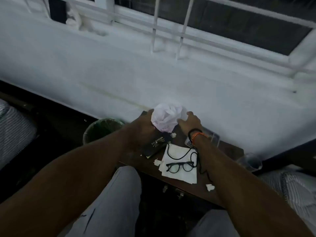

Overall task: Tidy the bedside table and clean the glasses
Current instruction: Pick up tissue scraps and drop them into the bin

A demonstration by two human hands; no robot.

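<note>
A crumpled white paper ball (166, 118) sits at the far end of the dark wooden bedside table (227, 149). My left hand (142, 124) and my right hand (189, 122) grip it from either side. Black-framed glasses (180, 166) lie on a white tissue (181, 161) near the table's front. A black glasses case (154, 145) with white lettering lies to the left of the tissue. A black cable (181, 155) loops across the tissue. Small white paper scraps (157, 161) lie scattered on the table.
A green bin (102, 129) lined with clear plastic stands on the floor left of the table. A clear plastic cup (249, 162) stands at the table's right end. A clear box (212, 136) lies behind my right wrist. Striped bedding (297, 187) flanks both sides; a white wall is behind.
</note>
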